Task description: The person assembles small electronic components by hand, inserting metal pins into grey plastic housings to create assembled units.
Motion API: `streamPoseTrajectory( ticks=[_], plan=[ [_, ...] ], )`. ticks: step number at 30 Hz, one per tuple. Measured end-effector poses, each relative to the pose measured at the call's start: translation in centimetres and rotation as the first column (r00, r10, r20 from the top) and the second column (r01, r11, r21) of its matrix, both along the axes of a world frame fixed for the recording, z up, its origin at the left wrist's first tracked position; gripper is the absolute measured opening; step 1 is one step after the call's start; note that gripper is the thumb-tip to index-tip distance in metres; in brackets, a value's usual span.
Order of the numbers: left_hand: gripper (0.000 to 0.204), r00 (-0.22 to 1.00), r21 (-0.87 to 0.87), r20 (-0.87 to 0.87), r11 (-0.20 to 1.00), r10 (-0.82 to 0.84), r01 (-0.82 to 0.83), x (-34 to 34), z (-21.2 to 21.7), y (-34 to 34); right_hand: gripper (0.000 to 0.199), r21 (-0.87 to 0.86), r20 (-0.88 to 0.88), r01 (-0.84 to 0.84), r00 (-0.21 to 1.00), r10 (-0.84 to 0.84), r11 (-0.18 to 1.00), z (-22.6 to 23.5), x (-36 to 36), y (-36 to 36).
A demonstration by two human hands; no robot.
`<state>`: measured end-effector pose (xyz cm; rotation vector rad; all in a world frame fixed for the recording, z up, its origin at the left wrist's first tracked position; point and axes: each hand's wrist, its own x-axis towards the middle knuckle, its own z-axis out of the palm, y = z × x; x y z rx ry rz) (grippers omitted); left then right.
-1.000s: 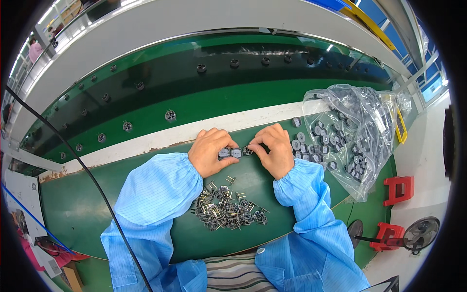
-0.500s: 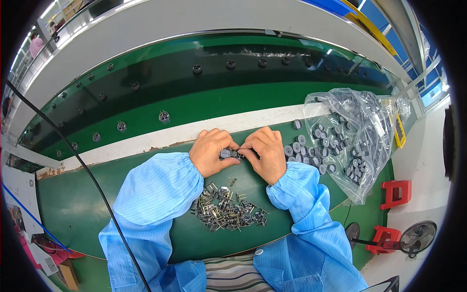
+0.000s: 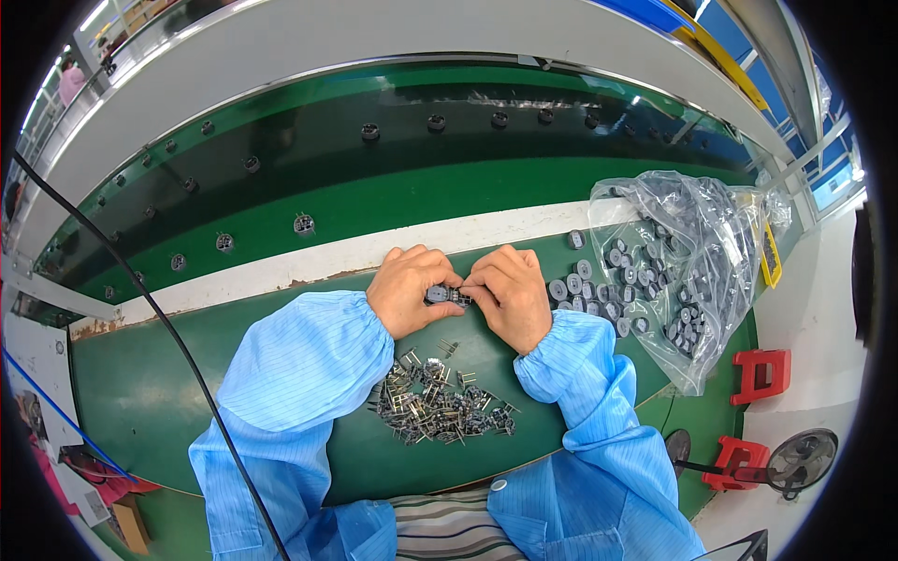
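Note:
Over the green bench, my left hand (image 3: pixel 409 297) is closed around a small grey plastic housing (image 3: pixel 438 294), gripped between thumb and fingers. My right hand (image 3: pixel 513 301) meets it from the other side, thumb and forefinger pinched at its dark right end. What lies between those right fingertips is too small and hidden to make out. Nearer to me, between my forearms, is a loose pile of small metal-pronged parts (image 3: pixel 435 407). Right of my right hand, several round grey housings (image 3: pixel 573 283) lie on the bench, spilling from a clear plastic bag (image 3: pixel 716 238).
Beyond a white ledge (image 3: pixel 365 252) runs a green conveyor belt (image 3: pixel 412 192) carrying spaced-out round parts (image 3: pixel 304 223). A black cable (image 3: pixel 140 290) crosses the view on the left. Red stools (image 3: pixel 760 374) and a fan (image 3: pixel 803 463) stand at the right.
The parts on the conveyor belt have shifted slightly to the left. My hands stay together around the housing, with only a slight change of position.

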<state>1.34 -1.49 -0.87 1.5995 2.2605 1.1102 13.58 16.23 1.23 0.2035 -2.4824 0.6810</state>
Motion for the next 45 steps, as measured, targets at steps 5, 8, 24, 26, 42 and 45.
streamPoseTrajectory(
  ticks=[5, 8, 24, 26, 42, 45],
  plan=[
    [0.035, 1.000, -0.006, -0.012, 1.000, 0.007, -0.007, -0.1, 0.0, -0.1, 0.016, 0.034, 0.011, 0.012, 1.000, -0.013, 0.999, 0.0, 0.0, -0.5],
    [0.034, 0.999, -0.005, -0.031, 1.000, 0.014, -0.014, -0.2, 0.0, -0.1, 0.016, -0.041, 0.054, 0.002, 0.999, 0.000, 0.999, -0.5, -0.1, -0.2],
    [0.028, 0.867, -0.037, 0.038, 0.868, 0.497, -0.496, -10.9, 0.2, -4.8, 0.015, -0.316, 0.324, -0.340, 0.838, 0.438, 0.886, 0.5, 2.5, -0.6],
    [0.034, 0.858, -0.088, 0.024, 0.856, 0.514, -0.510, -11.7, -0.7, -5.6, 0.016, -0.201, 0.104, -0.183, 0.973, 0.207, 0.962, 0.4, 2.0, -0.5],
    [0.041, 0.996, -0.180, -0.008, 0.980, -0.092, 0.089, -0.4, 2.3, -1.2, 0.022, -0.014, 0.065, 0.083, 0.995, -0.082, 0.996, -0.3, 1.2, -0.2],
    [0.041, 0.998, -0.159, -0.002, 0.985, -0.063, 0.062, 0.1, 2.2, -1.1, 0.020, 0.032, 0.094, 0.086, 0.992, -0.088, 0.996, -0.5, 1.2, 0.1]
  ],
)
